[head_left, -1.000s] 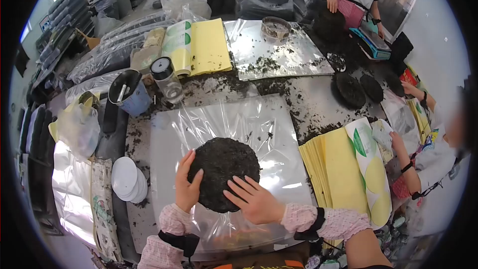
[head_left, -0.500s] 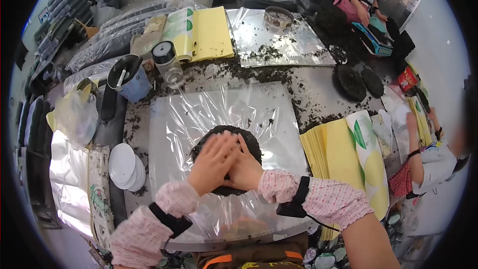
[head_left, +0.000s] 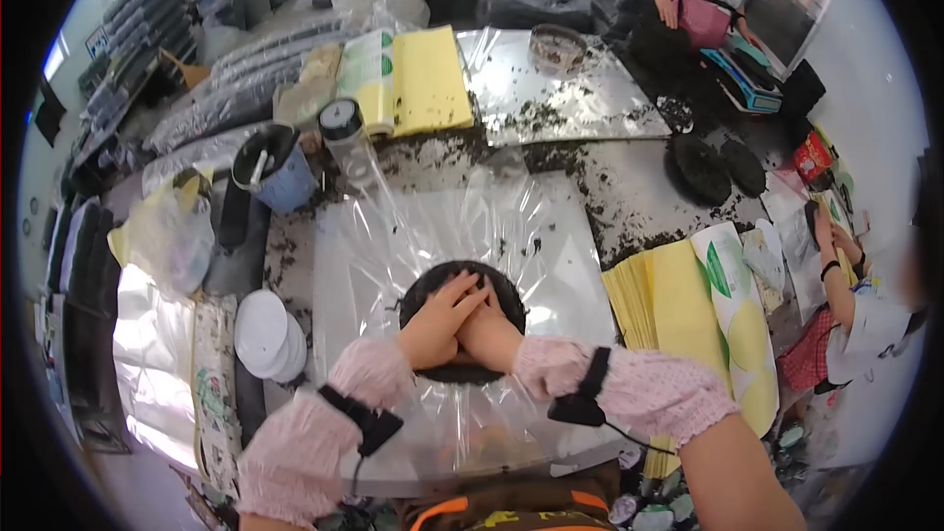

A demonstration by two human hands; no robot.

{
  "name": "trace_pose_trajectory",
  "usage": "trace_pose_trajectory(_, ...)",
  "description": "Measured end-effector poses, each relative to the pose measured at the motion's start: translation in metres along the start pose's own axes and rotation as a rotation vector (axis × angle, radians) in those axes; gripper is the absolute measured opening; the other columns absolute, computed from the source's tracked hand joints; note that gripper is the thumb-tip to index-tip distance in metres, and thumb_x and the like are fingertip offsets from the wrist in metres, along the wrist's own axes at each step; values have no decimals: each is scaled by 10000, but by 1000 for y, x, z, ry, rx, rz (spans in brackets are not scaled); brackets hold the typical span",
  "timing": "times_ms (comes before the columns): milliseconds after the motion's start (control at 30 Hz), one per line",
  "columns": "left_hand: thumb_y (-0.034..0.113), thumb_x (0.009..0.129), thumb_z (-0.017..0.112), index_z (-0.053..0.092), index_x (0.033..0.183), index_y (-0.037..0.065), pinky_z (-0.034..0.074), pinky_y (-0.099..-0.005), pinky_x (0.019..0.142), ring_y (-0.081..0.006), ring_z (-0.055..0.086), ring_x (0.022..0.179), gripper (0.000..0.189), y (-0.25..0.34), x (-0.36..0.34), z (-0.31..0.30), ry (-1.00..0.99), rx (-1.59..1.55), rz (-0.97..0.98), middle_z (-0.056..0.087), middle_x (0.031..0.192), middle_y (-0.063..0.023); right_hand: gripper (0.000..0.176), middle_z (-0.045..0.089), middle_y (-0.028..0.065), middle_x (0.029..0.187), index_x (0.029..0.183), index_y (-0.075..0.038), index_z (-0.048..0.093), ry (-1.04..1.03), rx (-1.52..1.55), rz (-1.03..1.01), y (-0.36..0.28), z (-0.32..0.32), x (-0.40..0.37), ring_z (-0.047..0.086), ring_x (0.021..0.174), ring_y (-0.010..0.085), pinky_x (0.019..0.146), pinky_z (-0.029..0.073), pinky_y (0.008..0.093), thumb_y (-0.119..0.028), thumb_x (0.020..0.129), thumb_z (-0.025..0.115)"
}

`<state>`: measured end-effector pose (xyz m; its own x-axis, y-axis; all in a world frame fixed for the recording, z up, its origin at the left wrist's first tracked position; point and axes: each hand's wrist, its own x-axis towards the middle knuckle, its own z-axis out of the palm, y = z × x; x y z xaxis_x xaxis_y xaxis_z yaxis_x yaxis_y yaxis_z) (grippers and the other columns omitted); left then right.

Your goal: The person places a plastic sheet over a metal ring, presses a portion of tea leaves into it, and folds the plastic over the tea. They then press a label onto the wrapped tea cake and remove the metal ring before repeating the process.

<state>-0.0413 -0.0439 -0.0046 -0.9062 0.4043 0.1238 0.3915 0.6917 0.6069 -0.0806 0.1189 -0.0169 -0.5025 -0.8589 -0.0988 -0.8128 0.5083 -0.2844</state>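
Observation:
A round, dark, crumbly cake [head_left: 425, 287] lies on clear plastic film [head_left: 379, 236] spread over a square metal plate [head_left: 580, 206]. Both of my hands press on top of it, one against the other, near its middle. My left hand [head_left: 441, 323] comes from the left and my right hand [head_left: 489, 332] from the right, their fingers meeting and partly overlapping. The fingers look extended and flat, with nothing gripped. Under the palms the cake's surface is hidden.
White discs [head_left: 264, 334], a blue cup [head_left: 280, 177] and a clear jar [head_left: 352, 138] stand left. Yellow sheets [head_left: 678, 310] lie right, dark round cakes [head_left: 698, 169] behind them. A second metal plate [head_left: 560, 103] is at the back. Two co-workers are at the right.
The view has shifted, so the table appears slightly further right. My hands stay on the cake, now closer together with fingers more overlapped. The co-workers' hands have moved.

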Motion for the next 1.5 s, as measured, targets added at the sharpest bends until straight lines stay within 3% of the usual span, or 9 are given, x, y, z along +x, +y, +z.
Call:
trace_pose_trajectory(200, 53, 914, 650, 646, 1111, -16, 516, -377, 845, -315, 662, 955, 208, 22, -117, -51, 802, 117, -578, 688, 1067, -158, 496, 665, 185, 1142, 1273, -6, 623, 836, 213, 332, 55, -42, -110, 638, 1049, 336, 901, 502, 437, -221, 848, 764)
trace_pose_trajectory(300, 70, 931, 655, 670, 1041, -27, 517, -333, 799, -232, 669, 846, 147, -10, -182, -48, 210, -821, -967, 699, 919, -120, 471, 707, 151, 965, 1271, 11, 628, 387, 581, 652, 84, -29, -174, 684, 829, 231, 777, 543, 373, -221, 881, 755)
trace_pose_trajectory(433, 110, 971, 617, 711, 923, -40, 519, -291, 764, -166, 669, 802, 184, 5, -167, -89, 522, -1001, -295, 719, 886, -106, 439, 716, 111, 825, 1299, 2, 623, 402, 1318, 541, 68, -111, -181, 660, 627, 141, 677, 563, 307, -198, 921, 723)
trace_pose_trajectory(533, 174, 967, 630, 676, 1147, -23, 499, -365, 915, -266, 661, 1011, 271, -30, -157, -53, 745, -444, -553, 690, 1106, -177, 396, 729, 77, 947, 1311, -24, 627, 711, 1263, 570, 103, -122, -179, 689, 768, 156, 763, 568, 318, -194, 957, 675)
trace_pose_trajectory(633, 333, 875, 752, 556, 1363, -3, 404, -446, 1084, -359, 555, 1256, 624, -74, -168, 10, 506, -34, -329, 579, 1358, -210, 498, 597, 266, 1358, 1409, -45, 552, 475, 333, 494, 137, -18, -171, 618, 1240, 277, 1006, 518, 395, -173, 946, 684)
trace_pose_trajectory(733, 539, 711, 851, 507, 1419, 23, 304, -533, 1167, -400, 478, 1359, 941, 22, -92, 0, 525, 49, 139, 484, 1492, -195, 942, 310, 305, 1580, 1558, 7, 265, 378, 1711, 274, 71, 35, -155, 345, 1476, 320, 1154, 373, 429, -332, 859, 798)
trace_pose_trajectory(933, 386, 812, 770, 622, 1146, 19, 403, -460, 1070, -310, 697, 993, 518, 19, -49, 35, 389, 186, -135, 733, 852, -107, 1335, 299, 268, 1586, 1582, 56, 83, 778, 1157, 15, 32, 90, -91, 315, 1486, 327, 1198, 278, 412, -350, 659, 959)
trace_pose_trajectory(1267, 211, 675, 881, 538, 1236, 13, 400, -410, 1062, -306, 550, 1146, 687, 40, -63, 17, 635, -197, -268, 574, 1147, -143, 349, 673, 173, 1186, 1249, 10, 598, 794, 579, -103, -19, -9, -31, 646, 1059, 351, 903, 514, 417, -51, 906, 580)
trace_pose_trajectory(1500, 407, 561, 958, 458, 1420, 25, 343, -516, 1151, -378, 491, 1326, 1065, 44, -19, 18, 436, -31, -79, 545, 1387, -180, 435, 662, 168, 1150, 1175, -16, 636, 600, 465, -348, 15, -4, -44, 636, 1054, 388, 948, 515, 440, -130, 768, 739)
